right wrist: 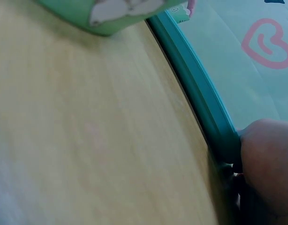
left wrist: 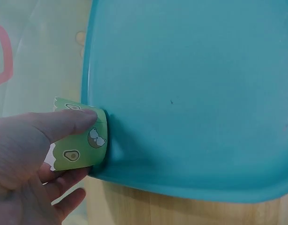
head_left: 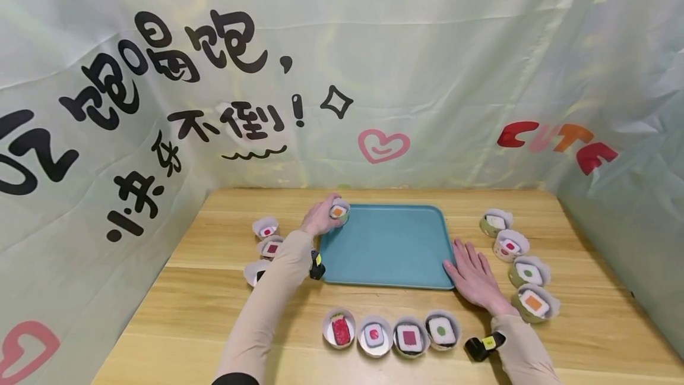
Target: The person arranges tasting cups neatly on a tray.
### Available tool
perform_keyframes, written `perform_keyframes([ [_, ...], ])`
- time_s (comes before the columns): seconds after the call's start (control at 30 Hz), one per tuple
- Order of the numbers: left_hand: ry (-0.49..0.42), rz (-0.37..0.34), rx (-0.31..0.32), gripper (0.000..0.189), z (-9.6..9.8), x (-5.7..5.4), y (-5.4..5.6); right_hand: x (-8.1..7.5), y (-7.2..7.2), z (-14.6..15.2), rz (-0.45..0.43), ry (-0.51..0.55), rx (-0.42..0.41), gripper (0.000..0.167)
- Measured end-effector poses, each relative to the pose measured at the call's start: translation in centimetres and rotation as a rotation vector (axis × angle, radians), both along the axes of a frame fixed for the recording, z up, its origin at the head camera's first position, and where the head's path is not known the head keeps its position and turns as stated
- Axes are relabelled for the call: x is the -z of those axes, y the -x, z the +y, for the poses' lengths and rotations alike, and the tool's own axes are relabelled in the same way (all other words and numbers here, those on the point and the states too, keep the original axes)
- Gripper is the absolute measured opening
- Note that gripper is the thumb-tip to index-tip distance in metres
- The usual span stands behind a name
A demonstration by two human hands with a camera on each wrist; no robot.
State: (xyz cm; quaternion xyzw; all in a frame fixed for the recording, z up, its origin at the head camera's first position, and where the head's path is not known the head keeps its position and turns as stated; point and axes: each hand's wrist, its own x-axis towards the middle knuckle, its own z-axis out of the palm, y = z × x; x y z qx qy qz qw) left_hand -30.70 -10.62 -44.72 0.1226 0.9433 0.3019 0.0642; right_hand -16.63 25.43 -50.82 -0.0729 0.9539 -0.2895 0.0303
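Head view: taking the tray (head_left: 387, 248) as the clock's centre, the nearest things are four paper cups (head_left: 374, 335) at six o'clock, each holding a sushi-like piece. A black wrist device (head_left: 481, 346) sits between four and five, its yellow label too small to read. At four, the right hand (head_left: 475, 272) lies flat, fingers straight and somewhat spread, thumb at the tray's rim, seemingly steadying it. More cups stand at three o'clock (head_left: 526, 272) and at nine, where a sleeve (head_left: 280, 281) partly covers the group.

Farther off, at ten, the left hand (head_left: 319, 217) pinches the green cup (left wrist: 80, 145) between thumb and fingers at the tray's far left corner; whether its base touches down I cannot tell. This looks like the placing step; the next move probably calls for setting it upright and loosening the pinch. Avocados decorate its side; no brand shows.

Farthest, the curtain (head_left: 459, 46) carries 吃饱喝饱 and 快乐不倒! toward ten and eleven, and "CUTE" toward two.
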Motion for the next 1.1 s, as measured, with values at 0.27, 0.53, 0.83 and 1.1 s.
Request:
perform_keyframes([
  [0.27,0.092,0.038,0.011,0.059,0.13,-0.05,-0.05,0.19,-0.06,-0.04,-0.006,-0.015,-0.002,0.071],
  [0.53,0.100,0.033,0.005,0.061,0.28,-0.04,0.05,0.40,-0.10,0.02,-0.005,-0.018,0.005,0.070],
  [0.83,0.100,0.030,-0.007,0.061,0.31,0.02,0.10,0.16,-0.06,-0.07,0.000,-0.018,0.008,0.070],
  [1.1,0.100,0.021,-0.039,0.068,0.33,0.25,0.26,0.00,-0.07,-0.08,-0.002,-0.011,0.005,0.070],
])
